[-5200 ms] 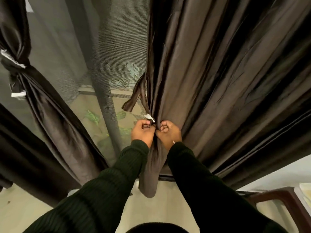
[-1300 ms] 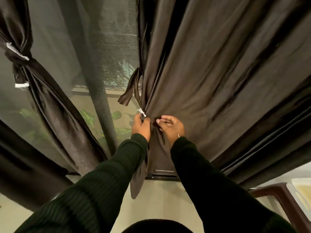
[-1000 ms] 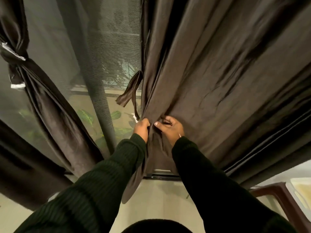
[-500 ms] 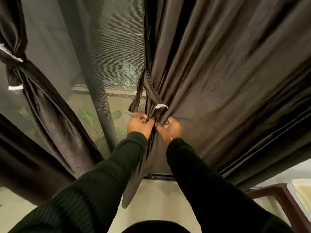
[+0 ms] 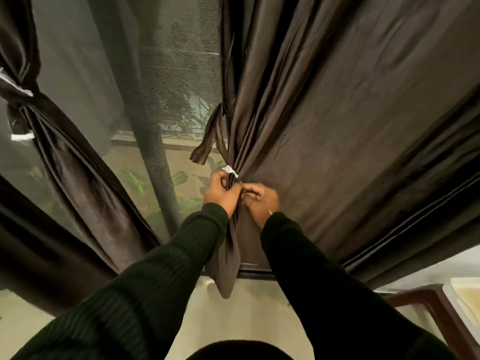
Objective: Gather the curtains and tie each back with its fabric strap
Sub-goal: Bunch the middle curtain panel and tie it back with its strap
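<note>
Right curtain (image 5: 337, 131): dark brown panel, hanging right of centre before the mesh window screen (image 5: 176, 74), pinched at its inner edge but mostly spread wide. Fabric strap (image 5: 211, 137): loose end dangling above the hands, white tag (image 5: 230, 170) at the gather. Left hand (image 5: 220, 192): fingers curled round strap and bunched edge. Right hand (image 5: 259, 200): fingers pinching fabric just beside it. Left curtain (image 5: 67, 162): already tied. Advice: sweep in more folds before knotting; keep strap taut.
</note>
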